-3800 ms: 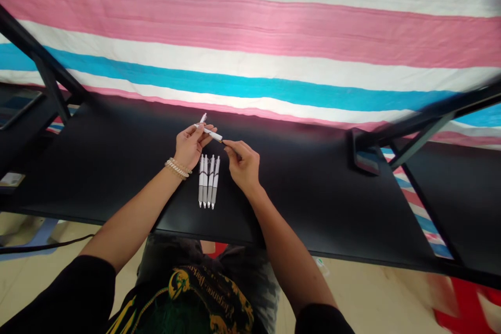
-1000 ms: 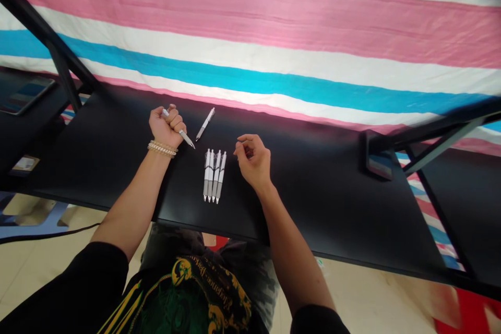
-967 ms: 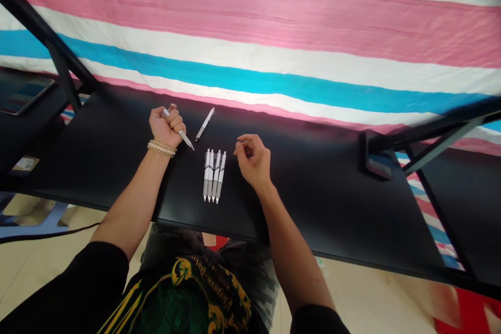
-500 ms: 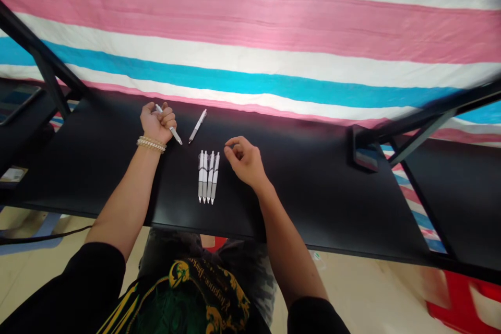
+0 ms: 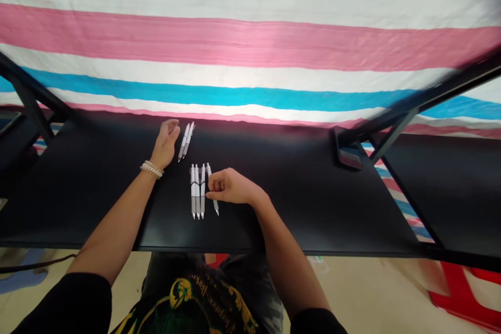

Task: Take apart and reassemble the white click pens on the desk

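Observation:
On the black table, three white-and-grey click pens lie side by side with their metal tips toward me. Just to their right, one more pen is tilted away from the row, and the curled fingers of my right hand are closed on its middle, hiding part of the barrel. Farther back, two similar pens rest slanted, close together. My left hand, with a beaded bracelet at the wrist, is beside them on their left; its fingers are loosely extended and hold nothing.
A striped pink, white and blue sheet hangs behind the table. Black slanted supports stand at both sides, the right one with a dark foot on the tabletop. A red stool is on the floor at right.
My left hand has let go of its pen, which now lies beside the other far pen. My right hand has moved down and left onto the rightmost pen of the near row, now apart from it.

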Available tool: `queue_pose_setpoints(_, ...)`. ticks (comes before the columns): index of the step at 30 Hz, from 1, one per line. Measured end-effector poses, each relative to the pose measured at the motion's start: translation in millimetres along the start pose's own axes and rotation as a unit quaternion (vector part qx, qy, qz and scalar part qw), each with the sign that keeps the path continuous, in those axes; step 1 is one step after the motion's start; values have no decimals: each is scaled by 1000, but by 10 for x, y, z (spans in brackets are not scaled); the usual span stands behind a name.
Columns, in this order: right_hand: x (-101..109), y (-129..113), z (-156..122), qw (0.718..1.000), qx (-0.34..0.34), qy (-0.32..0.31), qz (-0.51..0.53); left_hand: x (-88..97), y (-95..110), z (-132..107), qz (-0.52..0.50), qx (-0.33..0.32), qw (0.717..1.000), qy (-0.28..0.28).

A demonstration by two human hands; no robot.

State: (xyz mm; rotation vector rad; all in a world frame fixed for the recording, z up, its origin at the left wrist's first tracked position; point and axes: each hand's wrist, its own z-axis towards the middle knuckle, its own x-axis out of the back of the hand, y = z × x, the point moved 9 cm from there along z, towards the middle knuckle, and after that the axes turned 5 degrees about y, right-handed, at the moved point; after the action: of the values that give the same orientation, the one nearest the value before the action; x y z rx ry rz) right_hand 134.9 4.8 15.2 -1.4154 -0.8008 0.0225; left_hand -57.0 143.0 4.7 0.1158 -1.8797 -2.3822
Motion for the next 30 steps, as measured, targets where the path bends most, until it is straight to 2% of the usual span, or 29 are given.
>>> queue_pose_setpoints(4,142,4,15,990,11,78,-120,-62,349,-180,119,-122,985,-3)
queue_pose_setpoints(7,276,-5,21,968,19,159,-194,-152,456,-315,137,-143,980,-7)
queue_pose_setpoints(9,340,12,23,965,13,197,-172,-221,423,-376,104,-103,989,-13)
queue_pose_setpoints(11,365,35,24,973,8,214,-87,-296,361,-422,37,-45,998,-21)
queue_pose_setpoints(13,364,28,20,975,14,219,21,-412,285,-470,-47,25,997,-54)
queue_pose_setpoints(16,341,-7,17,966,28,220,131,-668,185,-597,-133,136,968,-161)
queue_pose_setpoints(18,342,7,26,958,23,231,166,-763,169,-668,-157,175,951,-203)
queue_pose_setpoints(20,384,78,33,946,3,266,184,-755,180,-662,-182,178,950,-182)
queue_pose_setpoints(24,458,262,46,929,-40,320,181,-652,169,-583,-233,165,954,-90)
queue_pose_setpoints(26,471,305,51,929,-41,330,163,-636,148,-561,-244,165,953,-78)
queue_pose_setpoints(30,504,269,24,919,-9,374,124,-624,111,-536,-246,170,950,-87)
